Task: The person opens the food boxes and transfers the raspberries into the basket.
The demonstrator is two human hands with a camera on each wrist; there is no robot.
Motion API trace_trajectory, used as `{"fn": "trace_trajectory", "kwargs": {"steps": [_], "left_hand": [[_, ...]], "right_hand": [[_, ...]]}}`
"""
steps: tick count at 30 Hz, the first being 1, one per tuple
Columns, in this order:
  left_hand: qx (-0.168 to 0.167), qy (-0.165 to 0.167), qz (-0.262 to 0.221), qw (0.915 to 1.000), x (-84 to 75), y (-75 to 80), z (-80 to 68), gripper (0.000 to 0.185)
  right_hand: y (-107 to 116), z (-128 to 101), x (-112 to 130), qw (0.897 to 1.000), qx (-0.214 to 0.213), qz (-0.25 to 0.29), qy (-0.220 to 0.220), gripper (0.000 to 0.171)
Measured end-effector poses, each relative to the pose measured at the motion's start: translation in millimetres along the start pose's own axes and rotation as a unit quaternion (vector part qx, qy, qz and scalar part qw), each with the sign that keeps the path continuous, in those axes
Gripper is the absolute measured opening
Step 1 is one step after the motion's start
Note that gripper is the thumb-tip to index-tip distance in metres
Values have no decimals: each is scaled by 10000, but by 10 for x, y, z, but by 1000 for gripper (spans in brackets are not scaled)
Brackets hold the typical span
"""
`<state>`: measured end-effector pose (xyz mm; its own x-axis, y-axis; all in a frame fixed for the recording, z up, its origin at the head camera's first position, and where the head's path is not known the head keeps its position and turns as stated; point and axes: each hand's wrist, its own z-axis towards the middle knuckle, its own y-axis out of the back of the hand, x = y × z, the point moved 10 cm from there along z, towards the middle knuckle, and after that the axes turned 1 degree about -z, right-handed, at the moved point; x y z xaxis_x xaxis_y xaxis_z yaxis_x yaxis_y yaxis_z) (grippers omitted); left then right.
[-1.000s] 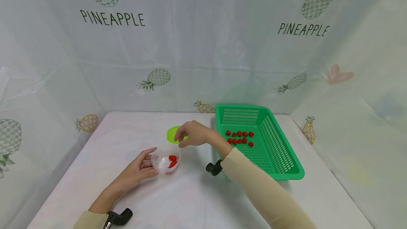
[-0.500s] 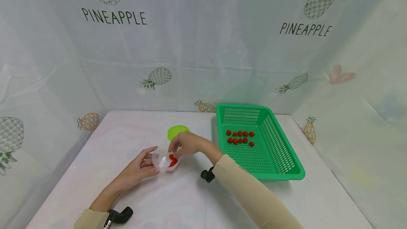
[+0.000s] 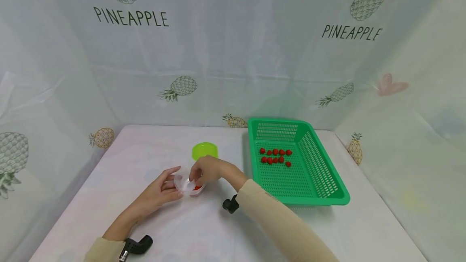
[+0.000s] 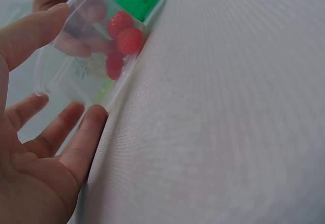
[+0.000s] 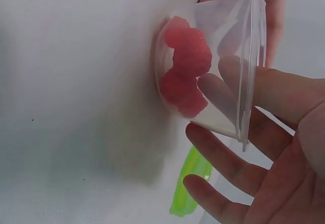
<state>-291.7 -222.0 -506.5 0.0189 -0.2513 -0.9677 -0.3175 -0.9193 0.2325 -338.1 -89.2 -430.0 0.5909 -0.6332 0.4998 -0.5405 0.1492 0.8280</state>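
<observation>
My left hand [image 3: 160, 189] holds a clear plastic tub [image 5: 228, 16] standing on the table, thumb on one side and fingers on the other. Several red raspberries [image 5: 193, 54] lie at the bottom of the tub, partly hidden in the head view. My right hand [image 3: 209, 169] reaches down over the rim. The right wrist view shows a thumb and a finger inside the tub, apart from each other and close to the berries; nothing is pinched between them. The other right fingers stay outside the wall.
A lime-green lid [image 3: 204, 150] lies just behind the tub. To the right stands a green plastic basket [image 3: 336, 191] with several raspberries [image 3: 275, 152] in two rows. Printed sheeting hangs behind and beside the white-covered table [image 3: 145, 144].
My right hand has moved down and slightly left from above the lid into the tub. The left hand and the tub have stayed in place.
</observation>
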Motion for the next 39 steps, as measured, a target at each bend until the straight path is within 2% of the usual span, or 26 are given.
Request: {"fn": "trace_trajectory", "kwargs": {"steps": [7,17,26,39], "left_hand": [[14,27,26,10000,-5,-5,6,89],[53,-1,44,10000,0,-19,12,89],[47,-58,160,9998,-14,-14,17,89],[36,-34,83,10000,1,-25,9,90]], "right_hand": [[-35,45,-38,9996,173,18,-228,14],[-67,98,-71,9978,333,-348,-464,11],[-111,134,-103,9969,500,-504,-345,8],[-153,130,5,9938,769,-796,-143,8]]}}
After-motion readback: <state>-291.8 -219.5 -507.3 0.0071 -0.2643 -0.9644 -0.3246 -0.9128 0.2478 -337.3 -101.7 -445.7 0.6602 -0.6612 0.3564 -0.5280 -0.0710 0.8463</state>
